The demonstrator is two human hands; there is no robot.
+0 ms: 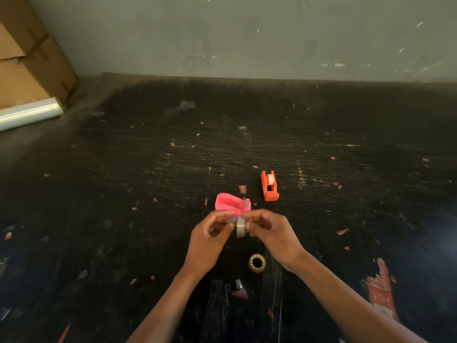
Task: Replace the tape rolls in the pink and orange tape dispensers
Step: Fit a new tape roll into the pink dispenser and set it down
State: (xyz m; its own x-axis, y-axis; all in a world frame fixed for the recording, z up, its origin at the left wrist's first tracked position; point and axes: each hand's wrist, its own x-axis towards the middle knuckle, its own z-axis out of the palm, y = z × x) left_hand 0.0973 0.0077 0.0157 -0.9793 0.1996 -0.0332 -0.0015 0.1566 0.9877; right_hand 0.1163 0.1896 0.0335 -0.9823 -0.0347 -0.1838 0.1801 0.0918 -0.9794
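Hands meet mid-frame over the black table: left hand and right hand both pinch a small clear tape roll between curled fingertips, held on edge just in front of the pink dispenser. Pink dispenser lies empty on its side; orange dispenser stands behind-right, roll loaded. Second tape roll lies flat near the wrists.

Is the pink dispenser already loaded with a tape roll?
No. The pink dispenser lies with its cavity empty, while both hands hold a tape roll just in front of it.
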